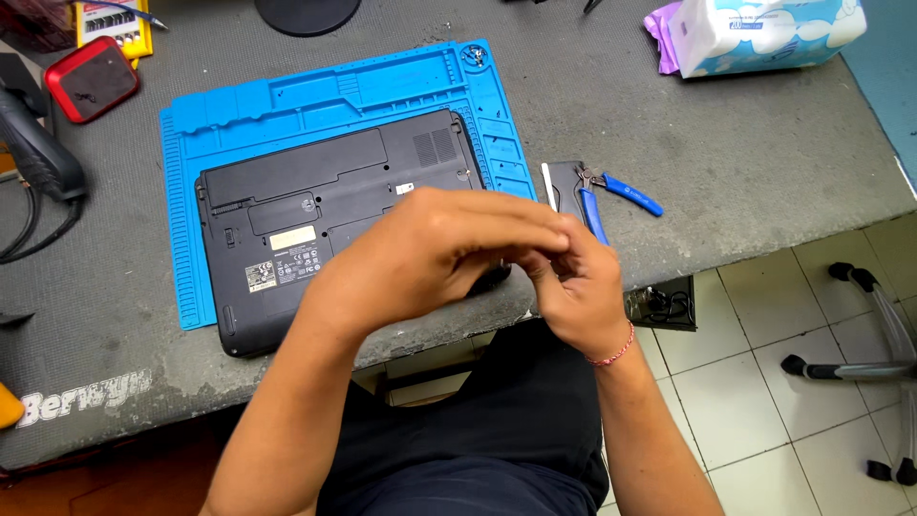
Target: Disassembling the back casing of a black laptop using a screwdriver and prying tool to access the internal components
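Head view looks down on a grey, rough-topped workbench (pixel 726 143) whose front edge runs just under the person's forearms, with white floor tiles (pixel 755 382) below on the right. The left hand (pixel 420 253) and the right hand (pixel 573 287) meet over that front edge, fingers curled and overlapping; whether they pinch anything between them cannot be told, since the left hand covers the fingertips. A red cord bracelet (pixel 616 352) circles the right wrist.

Under the hands lies a black laptop (pixel 315 210), bottom side up, matte plastic with vent slots and pale labels, its near corner hanging slightly past the bench edge. It rests on a bright blue silicone mat (pixel 334 91) with moulded compartments along its far and right rims; the mat's far strip stays uncovered.

Just right of the mat sit blue-handled cutters (pixel 611 196) across a small dark flat piece (pixel 565 183), beside a thin white stick (pixel 549 186). Open bench stretches beyond them to a soft tissue pack (pixel 764 33) at the far right corner. Far left, a red-rimmed square case (pixel 91 78) and a dark tool with cable (pixel 38 158) crowd the edge. A chair base (pixel 860 363) stands on the tiles.
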